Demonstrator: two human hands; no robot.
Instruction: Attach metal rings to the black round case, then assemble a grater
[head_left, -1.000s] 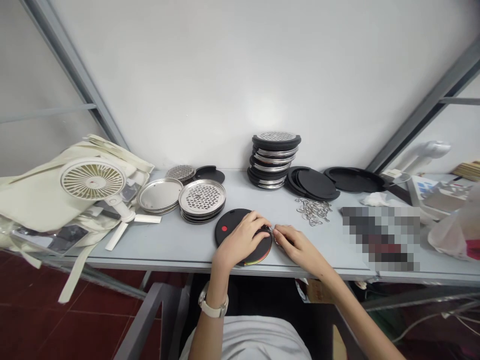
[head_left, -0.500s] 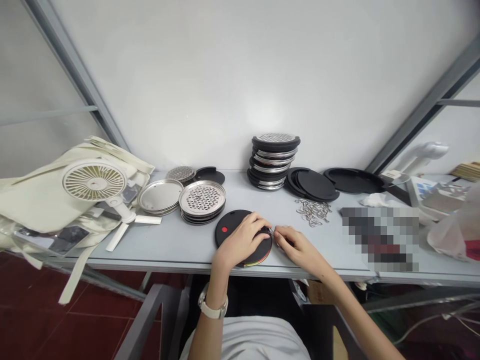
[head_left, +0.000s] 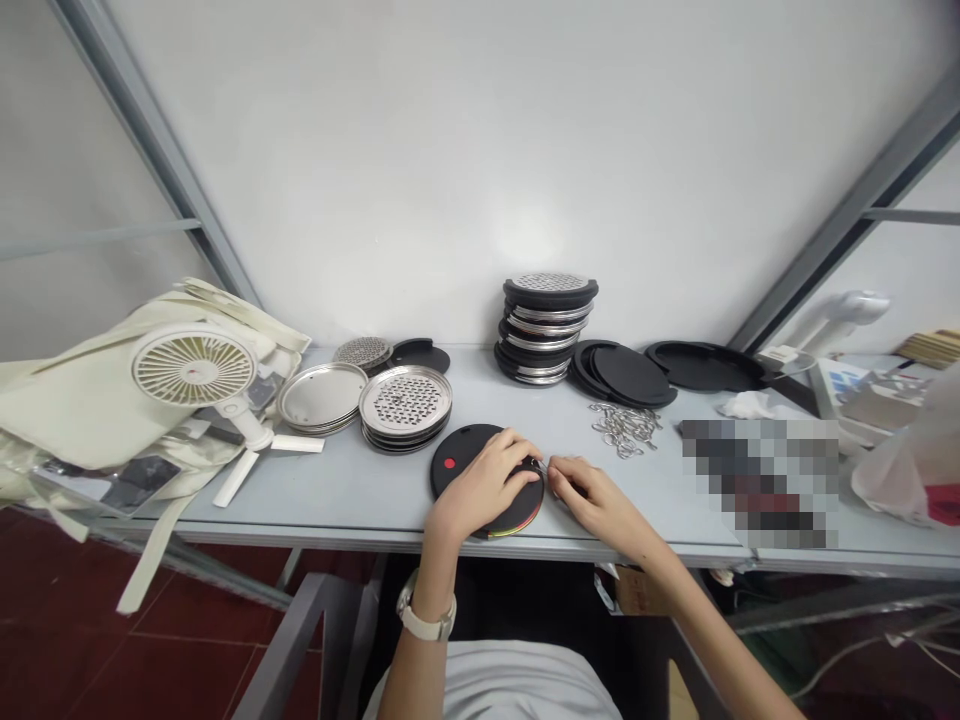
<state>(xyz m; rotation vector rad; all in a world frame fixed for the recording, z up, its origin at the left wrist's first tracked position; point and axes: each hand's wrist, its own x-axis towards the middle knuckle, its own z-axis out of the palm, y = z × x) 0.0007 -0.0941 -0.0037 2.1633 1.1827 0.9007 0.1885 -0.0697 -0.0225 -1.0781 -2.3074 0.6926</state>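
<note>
A round black disc (head_left: 459, 450) with a red dot and a coloured lower rim lies near the table's front edge. My left hand (head_left: 480, 485) rests over it, fingers curled round its right part. At the disc's right edge, my right hand (head_left: 592, 495) pinches a small metal piece (head_left: 543, 465), too small to make out fully. Behind my right hand lies a heap of metal rings or clips (head_left: 626, 428). Perforated metal discs (head_left: 405, 400) are stacked to the left, beside plain metal discs (head_left: 322, 395).
A tall stack of black and metal discs (head_left: 547, 330) stands near the wall. Black discs (head_left: 630, 374) and black trays (head_left: 701, 366) lie right of it. A white fan (head_left: 196, 370) and cream bag (head_left: 82, 390) are left; a plastic bag (head_left: 900, 470) is far right.
The view has shifted very slightly. Both hands keep nearly the same places at the black disc, with the right hand's fingers moved a little.
</note>
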